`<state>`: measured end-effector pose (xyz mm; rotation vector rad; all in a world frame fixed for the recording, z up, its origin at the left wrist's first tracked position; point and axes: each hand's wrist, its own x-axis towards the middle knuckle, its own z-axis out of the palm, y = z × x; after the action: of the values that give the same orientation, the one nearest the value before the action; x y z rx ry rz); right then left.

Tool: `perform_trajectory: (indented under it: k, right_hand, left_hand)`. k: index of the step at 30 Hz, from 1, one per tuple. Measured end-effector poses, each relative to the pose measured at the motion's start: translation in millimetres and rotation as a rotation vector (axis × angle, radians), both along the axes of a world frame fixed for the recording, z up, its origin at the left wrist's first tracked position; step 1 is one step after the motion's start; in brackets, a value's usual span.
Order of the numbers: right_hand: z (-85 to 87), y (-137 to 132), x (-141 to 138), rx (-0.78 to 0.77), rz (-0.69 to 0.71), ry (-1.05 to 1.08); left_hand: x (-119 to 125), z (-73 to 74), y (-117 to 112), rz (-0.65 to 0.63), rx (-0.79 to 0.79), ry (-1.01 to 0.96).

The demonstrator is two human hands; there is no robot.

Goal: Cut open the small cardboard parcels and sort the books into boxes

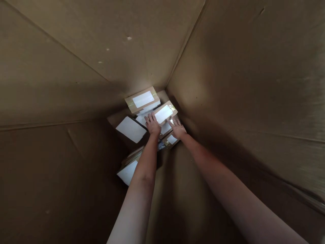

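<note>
The parcel [165, 113], brown w/ a white label, was seen tilted on top of the pile at the bottom of the box [228, 84], close to the far corner. It was bracketed by both hands. The L hand [153, 125] was laid at its near-left edge, fingers [150, 118] spread flat and not clenched. The R hand [178, 129] was set at its near-right edge, fingers stretched fwd along the taped side. Whether the thumbs were hooked underneath couldn't be told: too small and dim.

As a judgement, a good hold was best taken on opposite edges, w/ even pressure from both sides. The tape looked glossy and was prob. slick. Both arms were seen at full reach, so little force was available. Fingertips alone were judged a weak grip, and palms brought in closer were thought safer.

The pile looked loose. The back parcel [142, 100] was lying just behind, perhaps overlapped. The left parcel [131, 129] was lying beside the L hand, and a low parcel [170, 139] was partly covered by the R wrist. The near parcel [127, 172] was half hidden by the L forearm. Any drag sideways was judged likely to shift these neighbours, so a straight, level pull was preferred. The box walls were close on the R side, so elbows were best kept tucked in.
</note>
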<state>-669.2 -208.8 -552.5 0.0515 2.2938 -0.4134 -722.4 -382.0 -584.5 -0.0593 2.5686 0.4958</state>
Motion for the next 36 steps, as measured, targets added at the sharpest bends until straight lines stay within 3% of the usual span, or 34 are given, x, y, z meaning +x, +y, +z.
perform_trajectory:
  k: [4,8,13,19,22,27,31,33,36]
  right_hand:
    - [17.4,-2,1,0.012,-0.029,0.022]
    - [66.6,-2,-2,0.032,-0.018,-0.001]
    - [149.0,-2,-6,-0.022,0.096,0.196]
    - [264.9,0,-10,-0.081,0.286,0.208]
    - [327.1,0,-1,-0.044,0.295,0.207]
    - [422.0,5,33,-0.003,0.204,0.358]
    - [487.0,23,75,-0.008,0.102,0.546]
    - [515.0,39,106,-0.007,0.024,0.672]
    - [552.0,76,169,0.024,-0.132,0.831]
  left_hand:
    - [9,23.9,-20,0.012,0.040,0.014]
    - [33,77.3,-53,0.028,0.091,0.035]
    - [65,166.0,-83,-0.167,0.217,0.105]
    - [84,273.6,-86,-0.220,0.219,0.205]
    - [90,325.6,-85,-0.243,0.227,0.282]
    - [101,403.0,-85,-0.319,0.255,0.447]
    - [100,458.4,-77,-0.421,0.285,0.567]
    - [100,491.1,-59,-0.484,0.290,0.643]
    - [116,548.0,-11,-0.618,0.316,0.766]
